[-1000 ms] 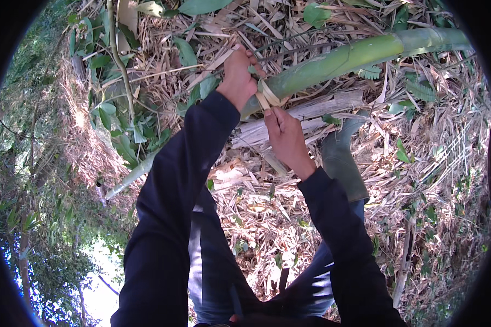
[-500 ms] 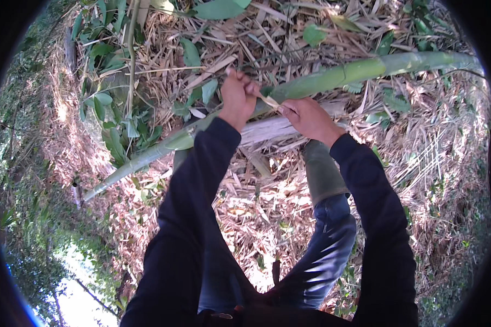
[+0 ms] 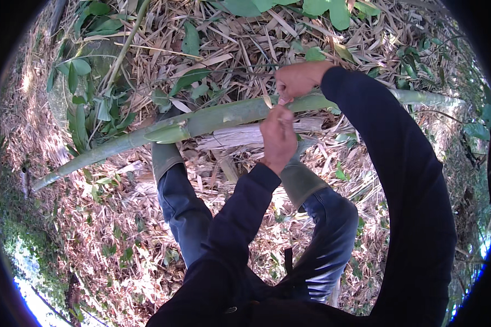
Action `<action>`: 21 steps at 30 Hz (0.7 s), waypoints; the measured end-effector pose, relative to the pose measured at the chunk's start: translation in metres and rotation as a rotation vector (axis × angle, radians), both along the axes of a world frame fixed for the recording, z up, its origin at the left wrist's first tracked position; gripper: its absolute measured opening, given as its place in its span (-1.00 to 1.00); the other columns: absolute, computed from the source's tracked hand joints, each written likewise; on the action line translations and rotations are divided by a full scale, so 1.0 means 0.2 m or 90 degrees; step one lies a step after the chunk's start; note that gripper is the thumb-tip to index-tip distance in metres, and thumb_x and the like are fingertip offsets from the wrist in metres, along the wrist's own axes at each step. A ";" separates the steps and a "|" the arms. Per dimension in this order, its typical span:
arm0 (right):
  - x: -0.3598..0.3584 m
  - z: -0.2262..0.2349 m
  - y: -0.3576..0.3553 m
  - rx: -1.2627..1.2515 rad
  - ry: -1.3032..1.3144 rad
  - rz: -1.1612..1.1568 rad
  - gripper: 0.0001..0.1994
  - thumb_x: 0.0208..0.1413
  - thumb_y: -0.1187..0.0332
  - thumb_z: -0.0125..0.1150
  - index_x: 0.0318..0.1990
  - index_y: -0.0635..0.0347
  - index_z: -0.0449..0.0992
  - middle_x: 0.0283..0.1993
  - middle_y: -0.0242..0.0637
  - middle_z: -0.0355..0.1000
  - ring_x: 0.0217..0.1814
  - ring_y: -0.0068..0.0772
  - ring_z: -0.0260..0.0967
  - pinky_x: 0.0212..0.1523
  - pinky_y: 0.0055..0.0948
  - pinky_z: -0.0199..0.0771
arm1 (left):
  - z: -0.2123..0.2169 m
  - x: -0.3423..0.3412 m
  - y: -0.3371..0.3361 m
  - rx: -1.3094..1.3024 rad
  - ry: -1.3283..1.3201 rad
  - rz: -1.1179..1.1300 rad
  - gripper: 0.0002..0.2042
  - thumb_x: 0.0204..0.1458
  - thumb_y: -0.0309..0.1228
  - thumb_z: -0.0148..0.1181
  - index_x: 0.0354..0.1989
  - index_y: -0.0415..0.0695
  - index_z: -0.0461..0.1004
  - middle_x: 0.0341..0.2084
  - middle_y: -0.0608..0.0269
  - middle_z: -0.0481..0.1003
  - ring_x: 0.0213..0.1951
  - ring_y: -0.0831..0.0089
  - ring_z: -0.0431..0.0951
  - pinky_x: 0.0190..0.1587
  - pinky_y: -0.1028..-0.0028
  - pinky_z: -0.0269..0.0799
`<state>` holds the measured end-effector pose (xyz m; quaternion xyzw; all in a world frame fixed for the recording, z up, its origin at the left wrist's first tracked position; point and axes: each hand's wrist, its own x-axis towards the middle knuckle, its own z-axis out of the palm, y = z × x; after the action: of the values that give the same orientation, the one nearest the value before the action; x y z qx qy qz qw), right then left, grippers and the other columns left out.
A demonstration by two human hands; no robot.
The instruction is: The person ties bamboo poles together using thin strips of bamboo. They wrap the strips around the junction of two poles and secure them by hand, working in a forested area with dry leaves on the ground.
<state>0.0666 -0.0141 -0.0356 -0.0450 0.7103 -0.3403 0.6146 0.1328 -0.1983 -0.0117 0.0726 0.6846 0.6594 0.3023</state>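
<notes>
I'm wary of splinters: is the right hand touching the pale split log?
Apart. The head view shows it: the green stem runs between the right hand and the pale split log.

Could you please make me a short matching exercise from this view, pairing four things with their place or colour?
1. Left hand
2. Right hand
3. Bamboo stalk
4. Piece of wood

A. Curled, mostly above the stalk in the picture
B. Greyish and dry-looking
C. Curled, mostly below the stalk in the picture
D. Green, slanting across the picture

Pairs: 1-C, 2-A, 3-D, 4-B
</notes>
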 end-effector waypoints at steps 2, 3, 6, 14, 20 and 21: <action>-0.09 -0.03 -0.06 0.035 -0.012 0.081 -0.72 -0.03 0.18 0.30 -0.49 0.27 0.58 -0.50 -0.23 0.52 -0.44 -0.30 0.47 -0.38 -0.31 0.39 | 0.01 0.04 0.04 -0.089 0.183 -0.140 -0.85 0.06 -0.37 0.08 -0.43 -0.19 0.33 -0.50 0.12 0.43 -0.39 0.22 0.43 -0.24 0.29 0.31; -0.16 0.01 -0.10 0.061 -0.020 0.150 -0.74 -0.10 0.19 0.34 -0.47 0.25 0.59 -0.45 -0.23 0.54 -0.37 -0.25 0.51 -0.37 -0.31 0.44 | 0.01 0.03 0.06 -0.112 0.240 -0.206 -0.86 0.06 -0.37 0.08 -0.40 -0.19 0.36 -0.48 0.11 0.45 -0.36 0.19 0.44 -0.20 0.29 0.30; -0.22 0.11 -0.24 0.119 0.192 0.318 -0.80 -0.15 0.32 0.27 -0.35 0.19 0.62 -0.39 -0.29 0.55 -0.30 -0.31 0.52 -0.37 -0.27 0.49 | -0.01 0.07 0.14 -0.211 0.346 -0.335 -0.81 0.06 -0.35 0.05 -0.20 -0.15 0.39 -0.23 0.12 0.47 -0.15 0.16 0.41 0.01 0.25 0.20; 0.18 0.47 -0.65 0.523 0.310 -0.084 -0.78 -0.05 0.38 0.10 -0.23 0.29 0.46 -0.10 -0.06 0.44 0.02 0.02 0.36 -0.10 -0.08 0.41 | -0.15 0.11 0.08 -0.282 0.117 -0.482 -0.64 0.14 -0.25 -0.03 0.07 -0.11 0.25 0.09 0.09 0.28 0.12 0.20 0.26 0.17 0.20 0.08; 0.59 0.19 -1.03 0.721 0.401 -0.655 -0.80 0.19 0.34 -0.09 -0.09 0.20 0.33 -0.23 0.09 0.44 -0.10 0.26 0.34 -0.15 0.02 0.33 | -0.05 0.12 -0.29 -0.069 0.164 -0.615 -0.66 0.05 -0.27 0.06 -0.02 -0.13 0.32 0.01 0.04 0.35 0.04 0.13 0.33 0.10 0.23 0.19; 0.55 0.18 -1.09 0.720 0.374 -0.695 -0.81 0.23 0.33 -0.13 -0.09 0.19 0.31 -0.28 0.13 0.43 -0.14 0.28 0.35 -0.19 0.01 0.33 | -0.05 0.10 -0.41 -0.048 0.156 -0.673 -0.67 0.04 -0.28 0.07 -0.04 -0.14 0.34 -0.01 0.03 0.36 0.03 0.11 0.34 0.09 0.24 0.21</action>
<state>0.1762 -0.2326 0.0013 0.5331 0.8272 -0.1569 0.0833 0.1532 -0.2806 -0.0210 0.4725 0.6082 0.3788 0.5132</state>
